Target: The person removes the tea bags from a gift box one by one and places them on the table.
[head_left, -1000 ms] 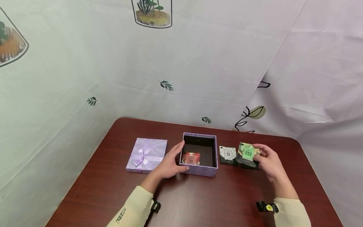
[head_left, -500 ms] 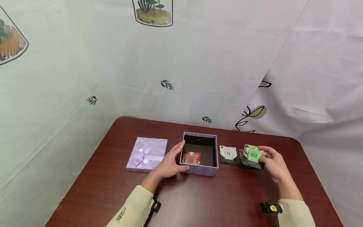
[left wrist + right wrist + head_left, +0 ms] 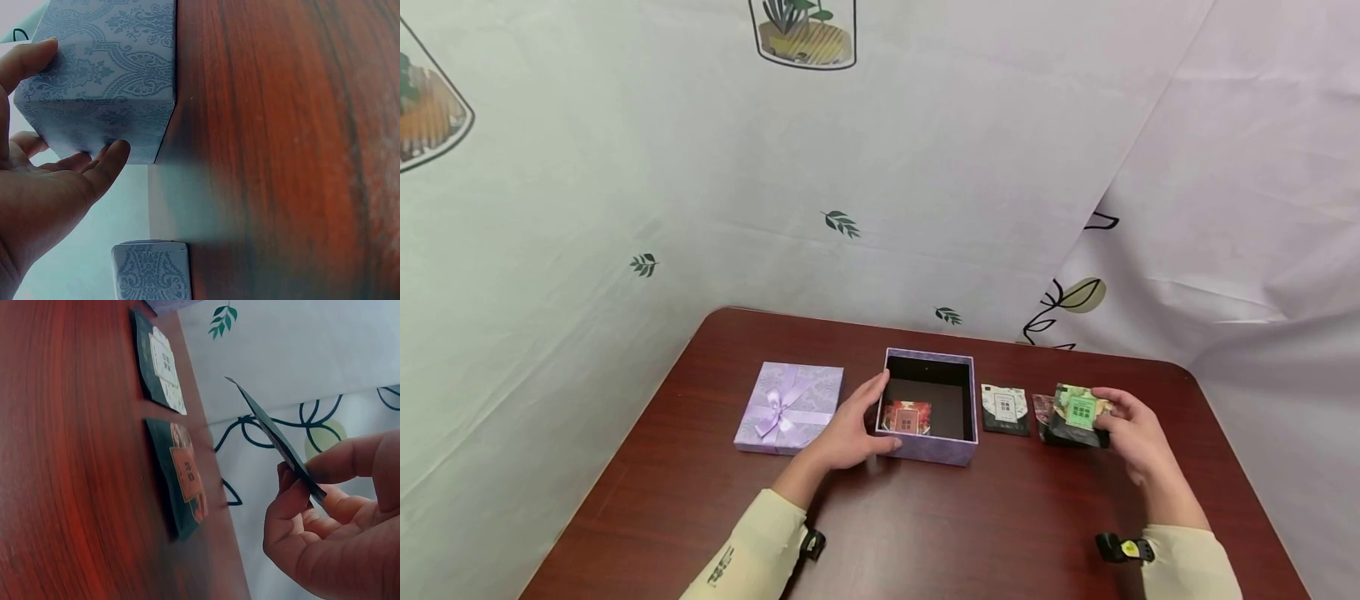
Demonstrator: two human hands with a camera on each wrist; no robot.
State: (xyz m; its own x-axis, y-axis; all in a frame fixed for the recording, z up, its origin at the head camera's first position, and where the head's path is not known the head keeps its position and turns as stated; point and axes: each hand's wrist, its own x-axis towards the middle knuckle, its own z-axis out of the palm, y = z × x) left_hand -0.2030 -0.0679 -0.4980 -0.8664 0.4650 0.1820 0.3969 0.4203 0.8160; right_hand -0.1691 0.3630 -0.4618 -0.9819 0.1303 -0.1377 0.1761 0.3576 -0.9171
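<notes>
My left hand (image 3: 850, 429) holds the near left corner of an open purple patterned box (image 3: 934, 451), thumb on the front wall and fingers along the left side. Inside the box lies a red tea packet (image 3: 907, 417), at the near left. To the right, my right hand (image 3: 1138, 433) pinches a green and black tea packet (image 3: 1075, 417) between thumb and fingers. The right wrist view shows that packet (image 3: 275, 434) edge-on, raised above the table. A packet with a reddish label (image 3: 187, 478) lies beneath it, partly hidden in the head view. Beside the box is a white and black packet (image 3: 1004, 409).
A lilac lid (image 3: 820, 392) with a ribbon bow lies left of the box. Everything stands on a dark red wooden table (image 3: 940, 533). Behind the table hangs a pale printed cloth (image 3: 880, 167).
My right hand has moved right and slightly nearer with the green packet, uncovering part of the reddish packet beneath. The left hand and the box have stayed in place.
</notes>
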